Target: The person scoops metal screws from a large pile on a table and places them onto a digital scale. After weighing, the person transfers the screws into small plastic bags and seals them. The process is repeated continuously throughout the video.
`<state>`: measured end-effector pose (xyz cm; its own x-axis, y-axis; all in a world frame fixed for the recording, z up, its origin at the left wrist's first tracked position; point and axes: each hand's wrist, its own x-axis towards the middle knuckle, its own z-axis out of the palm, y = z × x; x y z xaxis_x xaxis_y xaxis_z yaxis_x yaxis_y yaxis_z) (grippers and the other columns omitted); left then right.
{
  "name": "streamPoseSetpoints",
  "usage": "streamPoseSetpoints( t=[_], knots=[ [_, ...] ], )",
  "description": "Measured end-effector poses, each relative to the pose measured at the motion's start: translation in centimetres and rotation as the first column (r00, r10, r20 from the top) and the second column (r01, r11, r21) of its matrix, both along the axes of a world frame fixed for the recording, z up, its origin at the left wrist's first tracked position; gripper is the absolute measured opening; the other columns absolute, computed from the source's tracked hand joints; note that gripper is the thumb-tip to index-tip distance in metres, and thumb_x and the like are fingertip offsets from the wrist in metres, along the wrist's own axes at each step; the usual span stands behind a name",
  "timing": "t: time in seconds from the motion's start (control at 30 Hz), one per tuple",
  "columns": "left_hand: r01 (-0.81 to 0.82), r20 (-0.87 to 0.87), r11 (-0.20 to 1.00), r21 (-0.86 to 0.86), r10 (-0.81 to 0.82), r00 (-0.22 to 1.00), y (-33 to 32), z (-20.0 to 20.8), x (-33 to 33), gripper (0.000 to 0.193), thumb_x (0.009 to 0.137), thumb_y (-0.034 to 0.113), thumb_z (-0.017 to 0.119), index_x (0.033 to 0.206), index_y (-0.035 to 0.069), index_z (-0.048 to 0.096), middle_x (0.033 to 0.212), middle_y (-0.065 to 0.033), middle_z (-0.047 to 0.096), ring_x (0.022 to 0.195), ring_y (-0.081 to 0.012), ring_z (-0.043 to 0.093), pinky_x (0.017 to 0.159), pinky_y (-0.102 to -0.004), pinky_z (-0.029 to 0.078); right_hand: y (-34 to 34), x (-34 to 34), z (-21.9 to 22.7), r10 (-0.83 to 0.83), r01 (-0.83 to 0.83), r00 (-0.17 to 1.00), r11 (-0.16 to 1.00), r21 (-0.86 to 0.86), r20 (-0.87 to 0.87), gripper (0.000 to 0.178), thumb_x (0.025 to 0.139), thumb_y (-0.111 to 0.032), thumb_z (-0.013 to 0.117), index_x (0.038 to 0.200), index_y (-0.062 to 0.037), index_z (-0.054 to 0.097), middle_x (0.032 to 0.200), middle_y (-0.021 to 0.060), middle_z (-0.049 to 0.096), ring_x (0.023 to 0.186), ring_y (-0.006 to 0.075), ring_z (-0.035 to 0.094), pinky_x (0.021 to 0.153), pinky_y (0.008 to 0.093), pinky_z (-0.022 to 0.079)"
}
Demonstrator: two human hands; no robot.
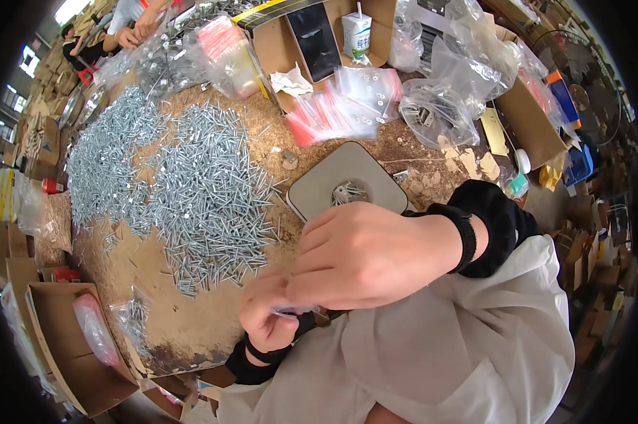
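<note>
My right hand (361, 254) crosses in front of my body, its fingers curled and pressed against my left hand (266, 311). My left hand is closed around a small clear plastic bag (290, 309), of which only a shiny bit shows between the fingers. What the right fingers grip is hidden behind the back of that hand. Just beyond them sits a grey square plate (333, 169), like a scale's pan, with a small heap of metal parts (350, 192) on it. To the left spread large piles of silver screws (206, 184).
Flat zip bags with red edges (347, 106) lie beyond the plate, before a cardboard box (273, 49) holding a drink carton (357, 35). A filled bag of screws (131, 318) lies near left, beside an open box (78, 339). Another person's hands (138, 32) work at far left.
</note>
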<state>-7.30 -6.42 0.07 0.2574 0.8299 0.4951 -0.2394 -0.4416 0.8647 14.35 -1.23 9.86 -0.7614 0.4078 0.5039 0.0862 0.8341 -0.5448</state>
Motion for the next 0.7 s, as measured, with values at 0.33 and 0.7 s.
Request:
streamPoseSetpoints(
  t=[0.33,0.7],
  knots=[
    [-0.390,-0.117,0.909,0.144,0.407,0.906,-0.3,-0.2,0.2,0.015,0.091,0.013,0.069,0.091,-0.002,0.066,0.080,-0.0138,0.066,0.068,-0.0258,0.062,0.063,-0.0359,0.049,-0.5,0.9,0.1,-0.166,0.159,0.976,0.986,0.058,0.141,0.017,0.083,-0.019,0.070,0.087,-0.0053,0.060,0.067,0.0072,0.054,0.063,0.0292,0.057,0.060,0.0414,0.045],
    [0.122,-0.405,0.969,0.215,-0.025,0.914,1.8,2.8,1.0,0.015,0.083,0.006,0.074,0.098,0.005,0.070,0.079,-0.0089,0.067,0.064,-0.0264,0.062,0.057,-0.0357,0.046,-1.7,1.5,-1.4,-0.251,0.245,0.968,0.953,0.176,0.012,0.023,0.091,-0.025,0.067,0.082,-0.0071,0.055,0.076,0.0068,0.054,0.072,0.0281,0.059,0.073,0.0377,0.051]
  ],
)
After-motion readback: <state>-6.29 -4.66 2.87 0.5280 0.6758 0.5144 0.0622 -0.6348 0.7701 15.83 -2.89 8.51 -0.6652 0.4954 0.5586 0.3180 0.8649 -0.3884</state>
